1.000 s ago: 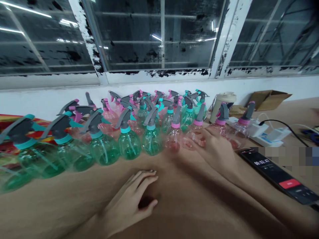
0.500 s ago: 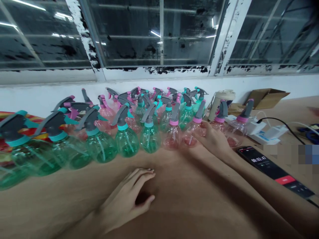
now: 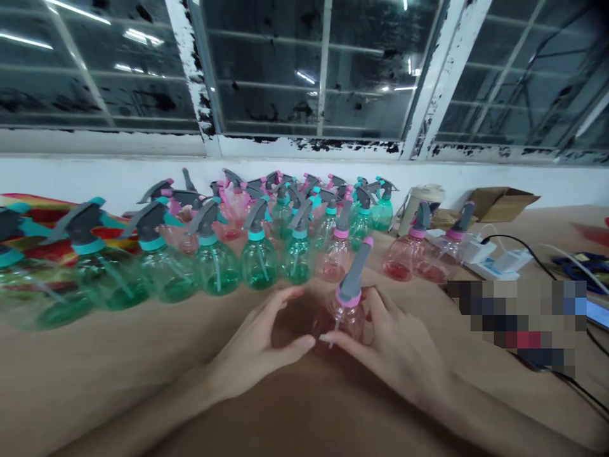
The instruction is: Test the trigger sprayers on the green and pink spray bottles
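Observation:
A clear pink spray bottle (image 3: 349,311) with a grey and pink trigger head is gripped by my right hand (image 3: 397,339), its thumb across the front and the fingers round the far side. It leans slightly to the right, in front of the row. My left hand (image 3: 266,343) is open just left of the bottle, thumb and fingers apart and curved towards it without clear contact. Behind the hands stands a row of green spray bottles (image 3: 259,263) with turquoise collars. A pink spray bottle (image 3: 334,257) ends that row, and two more pink bottles (image 3: 399,257) stand to the right.
Many more pink and green bottles (image 3: 285,206) crowd against the wall. At the right are a power strip (image 3: 495,263) with plugs and cables, a cardboard box (image 3: 502,202), a pale canister (image 3: 423,200) and a partly pixelated phone (image 3: 533,362). Red-yellow packaging (image 3: 42,212) lies at the left.
My right hand has brought a pink spray bottle out of the row towards me, leaving a gap. My left hand has moved right, beside the bottle. The view has shifted slightly.

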The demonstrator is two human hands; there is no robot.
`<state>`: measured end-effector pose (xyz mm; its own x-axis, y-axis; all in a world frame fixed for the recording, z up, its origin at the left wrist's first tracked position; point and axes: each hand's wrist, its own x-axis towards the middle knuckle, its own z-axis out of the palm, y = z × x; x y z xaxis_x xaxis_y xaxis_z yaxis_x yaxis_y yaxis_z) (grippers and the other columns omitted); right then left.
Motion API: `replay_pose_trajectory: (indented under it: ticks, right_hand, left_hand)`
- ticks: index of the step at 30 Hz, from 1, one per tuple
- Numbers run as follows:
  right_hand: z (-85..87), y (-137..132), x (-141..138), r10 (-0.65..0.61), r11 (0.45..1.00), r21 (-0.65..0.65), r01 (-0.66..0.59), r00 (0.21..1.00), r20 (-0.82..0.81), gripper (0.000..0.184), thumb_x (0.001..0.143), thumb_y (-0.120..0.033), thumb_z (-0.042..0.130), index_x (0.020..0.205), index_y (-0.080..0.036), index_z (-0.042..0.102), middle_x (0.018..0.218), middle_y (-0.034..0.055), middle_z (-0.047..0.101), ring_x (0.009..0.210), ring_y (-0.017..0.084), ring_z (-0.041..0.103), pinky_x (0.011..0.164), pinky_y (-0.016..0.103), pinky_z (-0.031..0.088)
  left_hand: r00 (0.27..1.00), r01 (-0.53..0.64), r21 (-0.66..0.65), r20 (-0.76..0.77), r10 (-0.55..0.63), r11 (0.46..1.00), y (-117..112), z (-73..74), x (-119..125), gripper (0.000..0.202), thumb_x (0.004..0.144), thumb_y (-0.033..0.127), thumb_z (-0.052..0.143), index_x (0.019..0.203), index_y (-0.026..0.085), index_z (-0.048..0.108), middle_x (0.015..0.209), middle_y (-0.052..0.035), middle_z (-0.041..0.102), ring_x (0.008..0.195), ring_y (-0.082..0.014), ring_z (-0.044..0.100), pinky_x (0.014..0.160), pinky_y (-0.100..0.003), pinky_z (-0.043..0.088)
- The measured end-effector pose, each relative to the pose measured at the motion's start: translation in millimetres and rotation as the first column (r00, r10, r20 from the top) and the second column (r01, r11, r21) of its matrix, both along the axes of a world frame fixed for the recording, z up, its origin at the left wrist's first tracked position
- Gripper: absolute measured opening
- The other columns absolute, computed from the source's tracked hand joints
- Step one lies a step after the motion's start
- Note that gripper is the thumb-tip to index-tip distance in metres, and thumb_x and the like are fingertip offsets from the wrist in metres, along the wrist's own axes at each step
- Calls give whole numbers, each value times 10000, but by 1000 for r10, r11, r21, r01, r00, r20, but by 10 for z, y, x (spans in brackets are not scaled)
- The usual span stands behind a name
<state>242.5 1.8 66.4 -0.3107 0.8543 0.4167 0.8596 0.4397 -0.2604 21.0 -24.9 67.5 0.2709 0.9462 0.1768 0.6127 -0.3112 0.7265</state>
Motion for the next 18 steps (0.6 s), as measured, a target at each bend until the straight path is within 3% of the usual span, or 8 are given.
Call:
replay_pose_trajectory:
  ticks: [3,5,8,13,15,18]
  right_hand:
    - [-15,-106,-264,83,997,-5,-83,995,-61,478,712,-658,509,865,-206,482,816,65,640,690,270,647,453,313,425]
    - [-28,-155,-467,131,991,-27,-134,986,-106,439,689,-593,566,869,-202,482,820,62,639,720,271,643,484,323,443]
    - [-55,-207,-793,222,970,-60,-237,957,-186,505,655,-611,604,925,-194,513,859,61,638,772,268,635,596,363,485]
    - [-135,-153,-1149,301,946,-20,-323,902,-308,873,557,-716,626,1189,-138,453,1001,132,620,908,314,604,747,447,486]
    - [-187,-66,-1125,393,906,-30,-421,866,-309,865,577,-694,634,1199,-123,449,1022,149,618,945,318,591,786,462,477]
    - [-300,100,-905,572,798,-47,-601,780,-254,780,697,-625,595,1274,-141,392,1197,164,555,1099,296,522,902,466,435]
  left_hand:
    - [997,1,31,80,-3,1000,-82,210,32,751,756,414,652,1375,274,250,1450,-85,343,1308,-285,341,1073,-496,288]
    - [993,33,28,112,-36,999,-128,341,42,784,731,388,683,1376,258,256,1390,-97,427,1253,-295,416,1034,-497,342]
    - [978,-17,35,207,10,999,-148,459,20,696,737,354,682,1330,267,329,1261,-80,544,1102,-272,549,934,-460,440]
    - [892,-139,60,442,99,988,28,408,-140,358,788,210,587,1140,221,521,1110,-46,623,939,-191,621,879,-358,472]
    - [877,-212,74,454,156,975,122,357,-224,300,758,141,559,1048,213,583,991,-28,658,879,-183,631,833,-342,489]
    - [880,-272,80,423,214,959,184,321,-295,250,747,135,540,961,231,628,866,-4,671,865,-192,633,776,-324,499]
